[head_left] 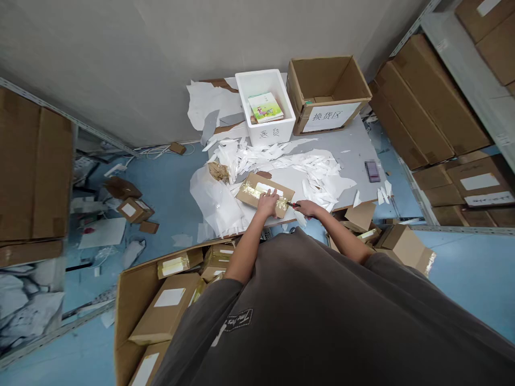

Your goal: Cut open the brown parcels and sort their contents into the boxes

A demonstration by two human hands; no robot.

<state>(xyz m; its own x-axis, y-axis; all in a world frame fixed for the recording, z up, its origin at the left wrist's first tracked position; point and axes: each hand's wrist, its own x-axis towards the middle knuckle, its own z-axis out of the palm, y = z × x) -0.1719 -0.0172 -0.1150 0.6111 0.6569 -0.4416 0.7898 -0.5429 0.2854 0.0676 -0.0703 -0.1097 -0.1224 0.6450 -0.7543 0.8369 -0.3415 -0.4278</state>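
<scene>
A small cardboard box [250, 191] with shiny tape and a white label lies slightly tilted at the near edge of the table [358, 166]. Resting on its top is my left hand [269, 203], fingers spread over the label and cardboard. My right hand [307, 208] is closed around a cutter [294, 205] with a red and black body, whose tip meets the right end of the box. White paper strips [322, 170] and a clear plastic bag [213, 198] surround the box.
Behind stand a white foam bin [288, 128] holding books and an open carton [298, 107] with a paper sign. A large carton [134, 295] full of boxes is at the lower left, opened boxes [402, 244] at the lower right. Shelves with cartons [438, 102] flank both sides.
</scene>
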